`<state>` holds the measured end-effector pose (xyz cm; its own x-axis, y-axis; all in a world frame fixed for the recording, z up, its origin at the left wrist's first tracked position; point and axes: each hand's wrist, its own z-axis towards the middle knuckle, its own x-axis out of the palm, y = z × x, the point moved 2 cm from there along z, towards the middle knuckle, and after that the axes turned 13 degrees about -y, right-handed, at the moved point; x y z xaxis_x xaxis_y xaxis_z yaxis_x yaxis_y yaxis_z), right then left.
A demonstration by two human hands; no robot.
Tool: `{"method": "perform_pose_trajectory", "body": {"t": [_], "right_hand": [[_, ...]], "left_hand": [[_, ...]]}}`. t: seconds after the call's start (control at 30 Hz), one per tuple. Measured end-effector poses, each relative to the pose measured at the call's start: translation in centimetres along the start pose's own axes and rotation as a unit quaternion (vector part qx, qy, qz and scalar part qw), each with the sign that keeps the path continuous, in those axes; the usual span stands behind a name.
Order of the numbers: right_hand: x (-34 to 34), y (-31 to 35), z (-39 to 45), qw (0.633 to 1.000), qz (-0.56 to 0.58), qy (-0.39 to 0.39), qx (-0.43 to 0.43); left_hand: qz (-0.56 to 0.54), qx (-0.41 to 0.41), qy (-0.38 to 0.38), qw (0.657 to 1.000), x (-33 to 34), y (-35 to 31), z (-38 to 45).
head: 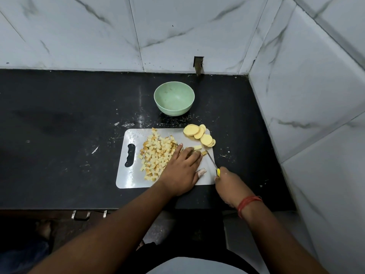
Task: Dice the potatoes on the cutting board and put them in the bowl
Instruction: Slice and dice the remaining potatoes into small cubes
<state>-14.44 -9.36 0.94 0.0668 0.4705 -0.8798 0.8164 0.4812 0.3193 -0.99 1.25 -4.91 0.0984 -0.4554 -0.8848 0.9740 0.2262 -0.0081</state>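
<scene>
Right hand (227,181) grips knife (212,161); left hand (180,171), fingers straight, presses potato strips (197,148) on board (128,175) near tabletop's front edge

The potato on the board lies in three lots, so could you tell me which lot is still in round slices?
The potato slices at the board's far right corner, nearest the bowl; the diced pile and the strips under the left hand are already cut.

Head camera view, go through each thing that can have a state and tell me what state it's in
Bowl: upright, empty.
Diced potato: heaped on the cutting board.
Potato slices: uncut, overlapping at the board's far right corner.
Knife: gripped, tip down by the strips.
Left hand: flat, fingers pressing potato strips.
Right hand: grips the knife handle.
</scene>
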Motion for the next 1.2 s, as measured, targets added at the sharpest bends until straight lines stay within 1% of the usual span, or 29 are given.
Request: {"method": "perform_pose_trajectory", "body": {"t": [0.13, 0.23, 0.33, 0.4, 0.5, 0.6, 0.7, 0.83, 1.0, 1.1, 1.2], "right_hand": [[0.8, 0.1, 0.6, 1.0, -0.01, 0.02, 0.019], [1.1, 0.3, 0.8, 0.999, -0.006, 0.029, 0.022], [1.1, -0.2, -0.1, 0.999, -0.005, 0.037, 0.016], [0.9, -0.6, -0.9, 0.999, -0.004, 0.042, -0.006], [0.4, -1.0, -1.4, 1.0, 0.012, 0.017, -0.006], [0.2, -0.3, -1.0, 1.0, 0.02, -0.004, -0.008], [0.7, 0.5, -0.2, 1.0, -0.001, 0.003, -0.011], [1.8, 0.8, 0.8, 1.0, -0.024, 0.014, -0.012], [1.9, 0.1, 0.0, 0.998, -0.049, 0.031, -0.011], [1.4, -0.8, -1.0, 0.998, -0.032, 0.035, -0.034], [0.7, -0.8, -1.2, 1.0, -0.01, 0.017, -0.022]], "left_hand": [[-0.005, -0.005, 0.002, 1.0, 0.4, 0.2, -0.2], [-0.003, -0.023, 0.006, 1.0, 0.5, -0.2, -0.2], [0.003, -0.041, 0.006, 0.999, 0.6, -0.8, -0.4], [0.004, -0.04, 0.005, 0.999, 0.6, -0.9, -0.5], [0.001, -0.035, 0.002, 0.999, 0.6, -0.8, -0.6], [0.002, -0.035, -0.016, 0.999, 0.5, -1.0, -1.0], [0.002, -0.037, -0.022, 0.999, 0.5, -1.0, -1.2], [0.0, -0.043, -0.012, 0.999, 0.4, -0.8, -0.9], [0.002, -0.046, -0.005, 0.999, 0.4, -0.8, -1.0], [0.0, -0.047, -0.008, 0.999, 0.4, -0.8, -1.0], [-0.004, -0.055, -0.02, 0.998, 0.3, -0.8, -1.3]]}}
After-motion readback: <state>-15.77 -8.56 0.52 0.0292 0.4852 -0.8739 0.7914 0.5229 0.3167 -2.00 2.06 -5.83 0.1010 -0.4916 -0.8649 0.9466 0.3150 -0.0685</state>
